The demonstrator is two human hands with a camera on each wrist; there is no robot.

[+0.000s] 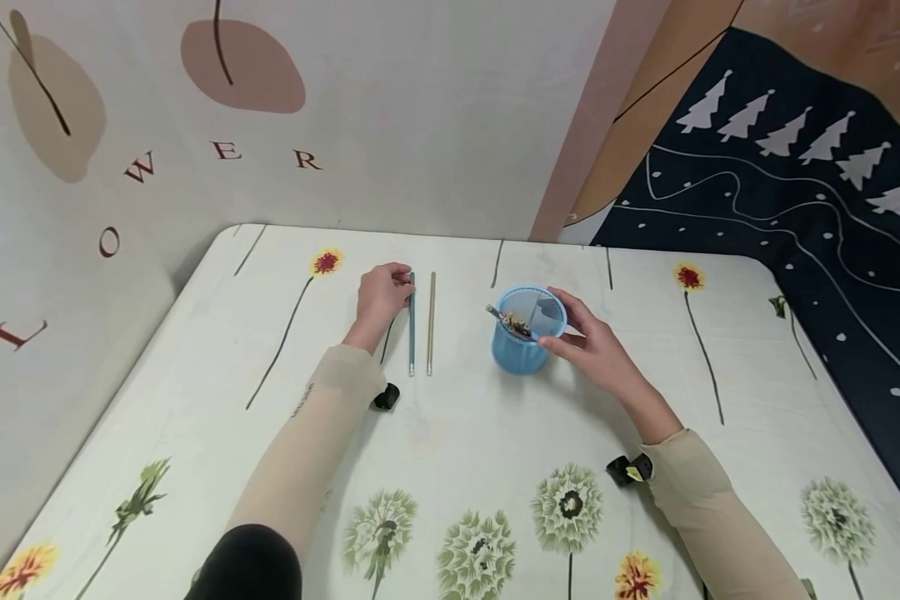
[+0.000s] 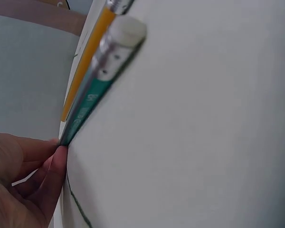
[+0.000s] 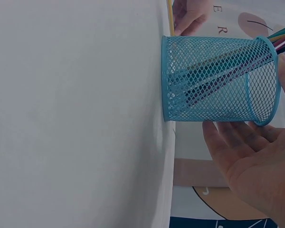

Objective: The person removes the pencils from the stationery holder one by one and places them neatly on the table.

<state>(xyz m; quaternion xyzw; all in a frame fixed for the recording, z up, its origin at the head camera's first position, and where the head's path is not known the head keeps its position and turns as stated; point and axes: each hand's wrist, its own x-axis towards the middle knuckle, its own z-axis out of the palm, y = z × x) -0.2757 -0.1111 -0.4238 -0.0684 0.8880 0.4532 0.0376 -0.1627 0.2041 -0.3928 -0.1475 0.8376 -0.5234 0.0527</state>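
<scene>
On the white flowered tablecloth lie two pencils side by side, a green one [image 1: 412,337] and a yellow one [image 1: 431,325], their eraser ends toward me. My left hand [image 1: 381,298] pinches the far end of the green pencil between thumb and fingers; the left wrist view shows its white eraser [image 2: 128,31] up close. To the right stands a blue mesh pencil holder [image 1: 516,357], upright on the table. My right hand [image 1: 598,354] holds it from the right, thumb at the rim and fingers along the side. Several pencils [image 3: 284,38] lean together inside it.
A pale wall with printed letters [image 1: 227,151] rises behind the table's far edge. Dark cloth with white trees [image 1: 783,133] hangs at the right. Black wrist-camera mounts [image 1: 387,397] sit below both wrists.
</scene>
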